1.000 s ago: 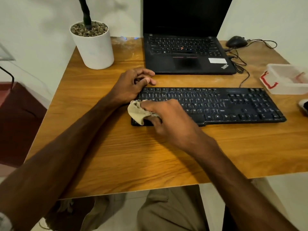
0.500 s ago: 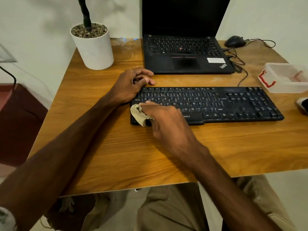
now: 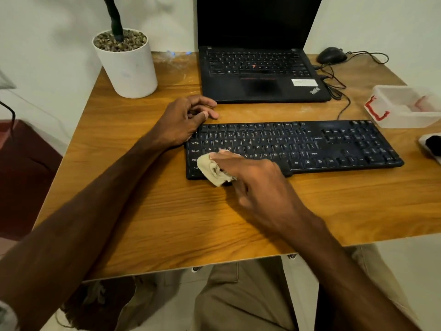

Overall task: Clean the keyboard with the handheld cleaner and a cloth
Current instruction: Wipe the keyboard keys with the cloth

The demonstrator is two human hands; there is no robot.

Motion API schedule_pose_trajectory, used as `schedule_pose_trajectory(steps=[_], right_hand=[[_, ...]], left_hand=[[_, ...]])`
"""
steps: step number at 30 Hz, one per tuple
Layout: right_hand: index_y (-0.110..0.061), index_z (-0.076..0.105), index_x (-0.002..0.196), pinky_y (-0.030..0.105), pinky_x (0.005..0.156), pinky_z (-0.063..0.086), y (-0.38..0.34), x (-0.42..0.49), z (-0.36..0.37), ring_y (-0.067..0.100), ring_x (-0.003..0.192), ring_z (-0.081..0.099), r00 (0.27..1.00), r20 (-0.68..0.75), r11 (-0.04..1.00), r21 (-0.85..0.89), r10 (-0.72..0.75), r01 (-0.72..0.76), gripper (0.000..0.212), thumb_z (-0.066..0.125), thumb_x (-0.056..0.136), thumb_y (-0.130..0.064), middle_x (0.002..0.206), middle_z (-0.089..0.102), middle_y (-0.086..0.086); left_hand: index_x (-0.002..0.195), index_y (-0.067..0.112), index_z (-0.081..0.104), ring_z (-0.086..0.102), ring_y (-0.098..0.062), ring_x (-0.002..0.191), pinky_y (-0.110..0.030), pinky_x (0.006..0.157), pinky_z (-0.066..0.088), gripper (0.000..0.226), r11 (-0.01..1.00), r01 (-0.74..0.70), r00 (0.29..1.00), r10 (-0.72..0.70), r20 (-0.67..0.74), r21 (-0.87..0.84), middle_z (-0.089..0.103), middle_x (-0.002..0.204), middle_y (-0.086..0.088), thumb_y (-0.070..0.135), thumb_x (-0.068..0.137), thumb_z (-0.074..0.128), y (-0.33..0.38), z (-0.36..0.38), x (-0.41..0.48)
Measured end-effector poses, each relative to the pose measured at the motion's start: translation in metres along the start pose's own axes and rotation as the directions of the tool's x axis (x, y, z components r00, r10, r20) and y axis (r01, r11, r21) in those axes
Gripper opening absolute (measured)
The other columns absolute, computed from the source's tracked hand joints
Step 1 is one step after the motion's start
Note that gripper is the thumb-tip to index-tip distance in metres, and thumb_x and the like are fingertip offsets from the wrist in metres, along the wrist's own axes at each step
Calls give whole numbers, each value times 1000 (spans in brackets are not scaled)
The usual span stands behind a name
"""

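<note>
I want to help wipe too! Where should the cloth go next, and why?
Probably slide the cloth rightward along the keys. The right hand holds it on the keyboard's near-left corner, the left hand rests at the far-left corner, and the keys further right look speckled, maybe with dust.

Soft, rather dim, warm indoor light. Diffuse grey shadows mottle the white wall (image 3: 47, 32); a pale sheen marks the back of the orange-brown wooden table (image 3: 167, 211). Motion blur softens the fingers of the right hand (image 3: 257, 182) and the crumpled beige cloth (image 3: 214, 172) it grips. Wide-angle distortion bows the table's edges.
</note>
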State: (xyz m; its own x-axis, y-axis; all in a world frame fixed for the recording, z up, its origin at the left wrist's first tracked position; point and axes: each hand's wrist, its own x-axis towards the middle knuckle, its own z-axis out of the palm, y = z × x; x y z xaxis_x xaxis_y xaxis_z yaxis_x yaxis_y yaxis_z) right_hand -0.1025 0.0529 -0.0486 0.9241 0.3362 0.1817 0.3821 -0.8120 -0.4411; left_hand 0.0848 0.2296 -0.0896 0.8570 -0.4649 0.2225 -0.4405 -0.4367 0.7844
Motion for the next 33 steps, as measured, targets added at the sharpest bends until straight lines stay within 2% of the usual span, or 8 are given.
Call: schedule_pose_trajectory(steps=[5,9,12,16,20,23,27,33], right_hand=[[-18,69,125,33,79,59,13,-14,-26,15,93,69,997,43,998,-8,70,-69,38,66,90,-1,112,75,4],[-8,67,128,33,83,59,21,5,-16,24,98,73,990,-138,999,-18,43,-46,47,67,85,10,124,71,12],[-9,66,129,32,98,49,24,7,-1,27,113,69,992,-121,998,-54,24,-30,51,66,83,13,133,66,11],[-8,67,128,34,92,55,28,-22,-8,27,106,72,994,-106,1000,-25,-10,8,54,73,78,10,125,71,11],[-5,70,121,26,69,58,37,-32,-21,15,85,71,985,-162,998,-5,-58,58,43,73,80,9,106,77,11],[-2,67,124,32,89,58,43,-11,-16,13,109,63,959,-282,1000,0,-17,17,48,71,79,14,122,72,12],[-7,60,133,28,105,47,43,-20,-5,4,122,48,970,-235,997,51,71,-60,56,68,81,11,136,62,5],[-5,70,121,30,75,63,65,-39,-23,16,92,74,947,-320,1000,8,-19,23,47,73,76,6,111,76,8]], left_hand=[[132,10,65,69,-7,114,-39,105,53,28,1000,2,1000,-2,12,2,77,115,4,7,105,55,3,1,0],[132,10,64,69,-6,113,-38,103,55,28,1000,7,1000,-8,7,25,77,116,5,9,106,54,3,0,-1],[133,11,64,69,-5,113,-36,102,55,28,1000,3,1000,-3,14,29,77,116,5,11,106,54,3,-1,-1],[134,11,64,68,-3,114,-32,104,54,30,999,-6,1000,5,26,50,76,117,6,11,106,54,3,-2,0],[135,11,63,68,-4,115,-32,104,53,30,999,-2,999,0,33,53,76,118,5,11,107,54,5,-2,-2],[136,12,63,68,-4,114,-32,103,54,30,999,7,999,-9,37,47,76,118,6,12,107,53,6,-3,-3],[135,13,63,68,-3,114,-32,103,53,30,999,21,999,-23,37,47,76,117,7,14,108,53,6,-1,-3],[136,17,63,68,-4,114,-36,104,53,30,999,37,998,-39,53,34,76,117,9,20,107,55,0,0,1]])
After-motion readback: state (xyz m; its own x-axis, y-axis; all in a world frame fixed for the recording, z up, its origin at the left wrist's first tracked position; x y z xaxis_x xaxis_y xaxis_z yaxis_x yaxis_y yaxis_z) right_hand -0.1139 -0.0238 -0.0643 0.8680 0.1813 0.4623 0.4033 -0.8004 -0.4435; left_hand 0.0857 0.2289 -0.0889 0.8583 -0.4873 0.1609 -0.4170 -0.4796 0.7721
